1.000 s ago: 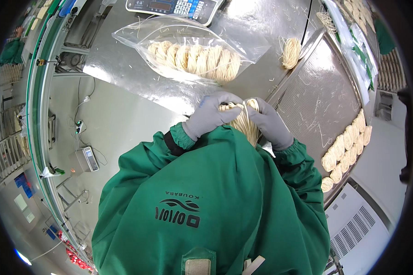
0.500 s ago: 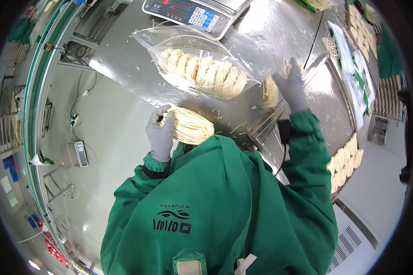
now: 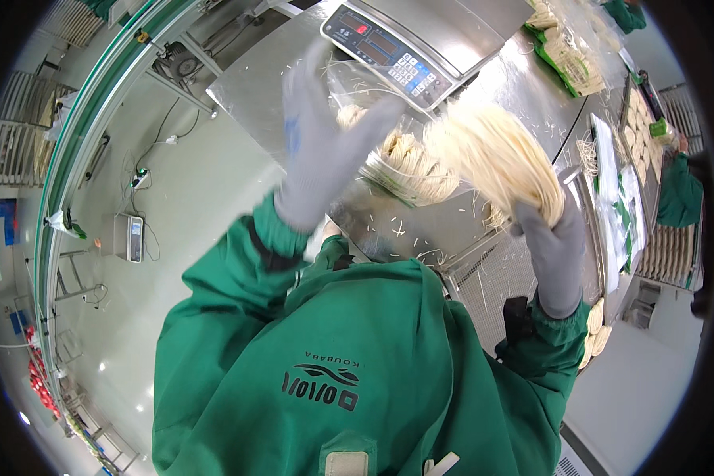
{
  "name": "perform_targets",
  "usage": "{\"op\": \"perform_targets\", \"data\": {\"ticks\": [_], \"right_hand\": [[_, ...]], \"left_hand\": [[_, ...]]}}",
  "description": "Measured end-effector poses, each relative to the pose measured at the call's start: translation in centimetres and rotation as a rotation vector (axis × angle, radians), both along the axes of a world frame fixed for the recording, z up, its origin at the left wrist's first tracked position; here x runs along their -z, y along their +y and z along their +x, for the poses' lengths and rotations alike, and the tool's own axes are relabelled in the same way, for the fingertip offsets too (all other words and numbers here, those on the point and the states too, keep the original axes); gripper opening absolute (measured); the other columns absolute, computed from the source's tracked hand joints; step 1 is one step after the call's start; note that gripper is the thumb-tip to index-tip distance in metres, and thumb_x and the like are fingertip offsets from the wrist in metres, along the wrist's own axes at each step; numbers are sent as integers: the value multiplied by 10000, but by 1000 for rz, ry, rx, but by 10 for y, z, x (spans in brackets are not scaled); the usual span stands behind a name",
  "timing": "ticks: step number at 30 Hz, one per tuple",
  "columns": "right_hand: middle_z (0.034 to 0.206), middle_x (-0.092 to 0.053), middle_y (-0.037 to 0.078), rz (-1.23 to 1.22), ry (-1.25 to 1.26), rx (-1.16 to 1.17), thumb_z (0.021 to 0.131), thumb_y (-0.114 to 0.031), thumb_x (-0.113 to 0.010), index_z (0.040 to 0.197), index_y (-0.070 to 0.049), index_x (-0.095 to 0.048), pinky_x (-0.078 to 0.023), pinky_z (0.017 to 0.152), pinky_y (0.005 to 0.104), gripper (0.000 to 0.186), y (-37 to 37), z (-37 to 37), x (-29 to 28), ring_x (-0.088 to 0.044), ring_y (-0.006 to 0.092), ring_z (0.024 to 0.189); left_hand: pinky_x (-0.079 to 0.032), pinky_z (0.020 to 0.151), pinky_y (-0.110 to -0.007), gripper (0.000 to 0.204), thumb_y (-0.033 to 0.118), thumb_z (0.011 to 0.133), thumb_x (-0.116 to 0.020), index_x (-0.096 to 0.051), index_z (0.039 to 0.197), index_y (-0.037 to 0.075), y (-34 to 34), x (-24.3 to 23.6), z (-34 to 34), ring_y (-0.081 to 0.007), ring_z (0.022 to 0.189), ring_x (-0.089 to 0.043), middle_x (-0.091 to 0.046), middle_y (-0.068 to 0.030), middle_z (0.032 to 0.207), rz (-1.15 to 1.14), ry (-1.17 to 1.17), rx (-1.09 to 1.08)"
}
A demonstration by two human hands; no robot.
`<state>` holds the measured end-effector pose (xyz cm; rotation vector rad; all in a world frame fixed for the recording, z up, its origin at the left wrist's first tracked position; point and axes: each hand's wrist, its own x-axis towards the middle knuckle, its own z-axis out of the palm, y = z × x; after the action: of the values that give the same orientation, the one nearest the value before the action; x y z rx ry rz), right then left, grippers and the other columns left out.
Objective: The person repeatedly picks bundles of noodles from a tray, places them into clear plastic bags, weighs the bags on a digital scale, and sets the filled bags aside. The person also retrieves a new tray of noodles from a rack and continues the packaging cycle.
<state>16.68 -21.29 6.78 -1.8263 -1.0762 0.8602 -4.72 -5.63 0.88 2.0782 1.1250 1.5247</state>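
My right hand (image 3: 551,250), in a grey glove, grips one end of a bundle of pale noodles (image 3: 496,155), and its strands fan out toward the scale. My left hand (image 3: 321,151), also gloved, is raised with thumb and fingers spread and nothing in it; motion blurs it. Between the hands, on the steel table, a clear plastic bag (image 3: 412,190) lies with several noodle bundles (image 3: 416,163) inside. The left hand covers part of the bag, so I cannot tell whether they touch.
Beyond the bag stands a digital scale (image 3: 389,55). Noodle scraps (image 3: 401,230) litter the table near me, beside a mesh tray (image 3: 492,274). At the right are plastic packaging sheets (image 3: 611,198), noodle nests (image 3: 595,333) and a co-worker's green sleeve (image 3: 680,190). Filled packs (image 3: 567,59) lie far right.
The left hand has let go of its noodle bundle and moved up over the bag's left side. My right hand has come nearer with a bundle in it. The view has shifted.
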Motion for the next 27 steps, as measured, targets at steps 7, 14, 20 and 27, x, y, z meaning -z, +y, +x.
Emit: {"op": "perform_targets", "data": {"ticks": [7,14,20,27], "right_hand": [[755,-636,175,321,-1035,-398,852,-237,-653,1075,-11,-562,-513,644,425,331,79,-40,82,-638,350,693],[974,-656,96,-143,542,-272,890,-155,-552,1196,42,-552,-509,605,243,364,22,-15,37,-648,141,769],[897,-627,31,188,66,-291,891,-176,-591,1112,-20,-588,-496,677,294,270,-43,-12,109,-626,174,800],[947,-621,91,113,18,-403,855,-163,-623,1066,-42,-613,-492,758,333,243,-52,-5,119,-613,246,875]], "left_hand": [[-513,782,-406,283,196,830,-634,-638,1066,40,81,20,-17,-316,869,-661,-676,-175,936,-503,666,-67],[-512,638,-366,231,96,847,-544,-655,1047,62,-31,4,10,-271,702,-650,-683,-90,833,-99,285,347],[-401,970,-384,471,258,955,-474,-398,1350,14,-141,47,100,-259,1136,-513,-523,-166,1249,-64,568,409],[-390,1008,-359,508,242,964,-472,-328,1378,-15,-179,106,126,-255,1212,-470,-473,-158,1330,51,456,28]]}}
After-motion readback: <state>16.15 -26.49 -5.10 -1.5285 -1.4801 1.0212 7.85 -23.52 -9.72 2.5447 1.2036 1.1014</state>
